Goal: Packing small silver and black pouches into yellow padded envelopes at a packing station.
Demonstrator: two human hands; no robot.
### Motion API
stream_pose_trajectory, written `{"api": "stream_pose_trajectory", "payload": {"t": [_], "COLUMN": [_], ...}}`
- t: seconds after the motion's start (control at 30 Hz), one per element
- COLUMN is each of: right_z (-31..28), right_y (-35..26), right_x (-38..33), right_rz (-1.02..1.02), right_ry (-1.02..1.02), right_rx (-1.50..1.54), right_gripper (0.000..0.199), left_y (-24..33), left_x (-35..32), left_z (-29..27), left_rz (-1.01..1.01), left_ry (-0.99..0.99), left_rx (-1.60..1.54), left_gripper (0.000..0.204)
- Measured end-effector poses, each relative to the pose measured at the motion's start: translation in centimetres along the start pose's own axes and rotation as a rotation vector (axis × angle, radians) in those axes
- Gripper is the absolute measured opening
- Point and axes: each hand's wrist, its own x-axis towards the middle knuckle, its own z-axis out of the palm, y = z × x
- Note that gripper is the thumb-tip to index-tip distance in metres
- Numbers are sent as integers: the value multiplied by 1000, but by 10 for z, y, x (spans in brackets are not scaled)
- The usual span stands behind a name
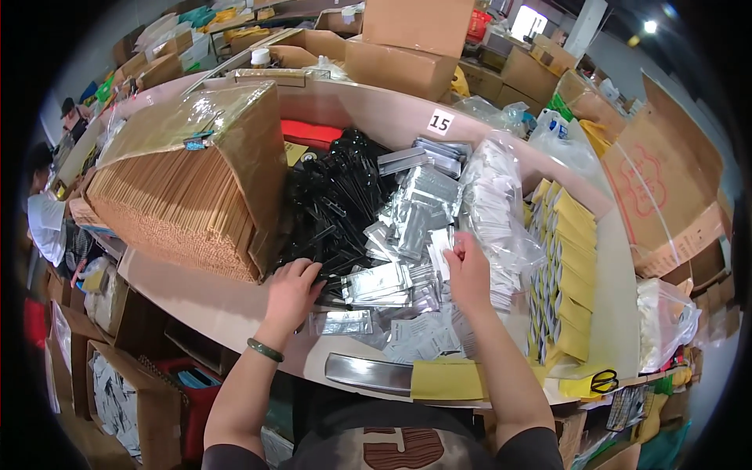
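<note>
My left hand (291, 296), a dark green bangle on its wrist, rests at the near left edge of a heap of thin black plastic tools (333, 188). Its fingers are curled downward, and what they close on is hidden. My right hand (470, 274) is closed, with thumb and fingers pinching at a narrow white packet (440, 252). Between the hands lies a loose pile of silvery flat packets (377, 283). Printed white slips (419, 337) lie in front of that pile. Right of my right hand, a clear plastic bag (495, 196) holds many white packets.
A large open carton (262, 168) packed with brown cardboard pieces stands at left. Rows of yellow padded envelopes (565, 266) line the right side. A metal strip (368, 374) and black-handled scissors (604, 381) lie along the front edge. A raised rim (376, 102) bounds the table's back.
</note>
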Motion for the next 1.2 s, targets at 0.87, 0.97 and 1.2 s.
{"api": "stream_pose_trajectory", "payload": {"t": [0.87, 0.97, 1.2], "right_z": [-25, -42, -25], "right_y": [-87, -69, -60], "right_x": [-155, -167, -176], "right_rz": [-280, -358, -736], "right_ry": [-184, -284, -547], "right_rx": [43, 144, -43], "right_gripper": [28, 33, 45], "left_y": [55, 62, 68], "left_x": [-119, -116, -66], "left_z": [-32, -38, -35], "left_rz": [-252, 26, 500], "left_ry": [-195, -293, -289], "left_rx": [-557, -388, -218], "left_gripper": [21, 26, 49]}}
